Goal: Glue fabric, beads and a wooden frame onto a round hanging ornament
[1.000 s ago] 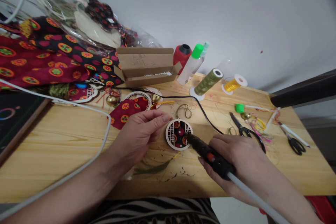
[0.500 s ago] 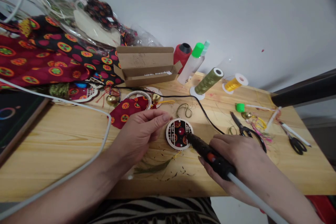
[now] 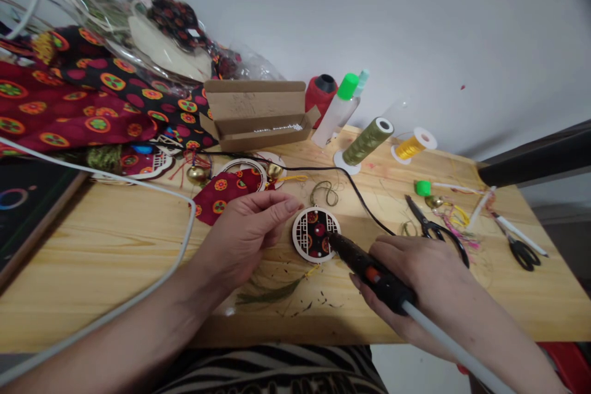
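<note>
A round wooden ornament [image 3: 315, 233] with a lattice rim and red-and-black patterned fabric inside lies flat on the wooden table [image 3: 115, 246]. My right hand [image 3: 418, 277] is wrapped round a black hot glue gun [image 3: 369, 271] with a white glue stick out the back; its nozzle touches the ornament's right edge. My left hand [image 3: 249, 234] rests just left of the ornament, fingers curled and pressed together near its rim; what they pinch, if anything, I cannot make out.
A black cord [image 3: 360, 197] runs across the table; a white cable [image 3: 152, 197] loops at left. Patterned fabric [image 3: 69, 104], a cardboard box [image 3: 256, 114], thread spools [image 3: 367, 141], a glue bottle [image 3: 339, 111] and two scissors [image 3: 434, 231] lie around. Thread scraps litter the front edge.
</note>
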The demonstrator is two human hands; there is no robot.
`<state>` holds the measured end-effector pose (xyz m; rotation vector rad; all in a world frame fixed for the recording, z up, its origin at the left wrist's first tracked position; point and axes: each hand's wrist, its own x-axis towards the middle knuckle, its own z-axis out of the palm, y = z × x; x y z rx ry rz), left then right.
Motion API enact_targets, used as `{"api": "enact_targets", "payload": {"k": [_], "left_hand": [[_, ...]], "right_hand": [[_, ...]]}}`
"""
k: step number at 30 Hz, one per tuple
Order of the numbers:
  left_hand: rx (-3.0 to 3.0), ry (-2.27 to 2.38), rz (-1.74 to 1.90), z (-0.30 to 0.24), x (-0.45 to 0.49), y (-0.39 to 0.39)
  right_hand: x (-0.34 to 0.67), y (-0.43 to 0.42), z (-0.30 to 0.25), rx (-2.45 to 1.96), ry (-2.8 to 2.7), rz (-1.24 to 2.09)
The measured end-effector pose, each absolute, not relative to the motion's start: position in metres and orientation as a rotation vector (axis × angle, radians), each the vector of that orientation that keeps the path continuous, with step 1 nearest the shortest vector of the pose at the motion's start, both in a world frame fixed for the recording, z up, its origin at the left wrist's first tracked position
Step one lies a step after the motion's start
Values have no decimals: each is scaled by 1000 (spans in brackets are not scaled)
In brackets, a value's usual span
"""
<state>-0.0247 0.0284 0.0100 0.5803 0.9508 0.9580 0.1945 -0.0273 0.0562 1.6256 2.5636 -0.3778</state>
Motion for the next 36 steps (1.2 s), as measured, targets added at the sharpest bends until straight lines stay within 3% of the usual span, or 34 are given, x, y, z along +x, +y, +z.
{"api": "enact_targets", "payload": {"k": [8,23,27,30,33,36], "left_hand": [[572,943,963,7,-26,27],[577,982,1003,1,-27,29],[584,982,998,1,-25,28],[617,1006,976,0,-23,27],[728,1043,940,1,-22,25],[901,1116,906,3,-17,21]], "right_hand": [[194,-26,58,1635,2538,-412],[203,-22,71,1766,2505,-813],[219,-26,57,2155,2522,-1012],[227,-26,42,2417,2377,-1500],[230,-17,34,2375,2309,-2106],[231,-2,33,2359,2266,-2358]]}}
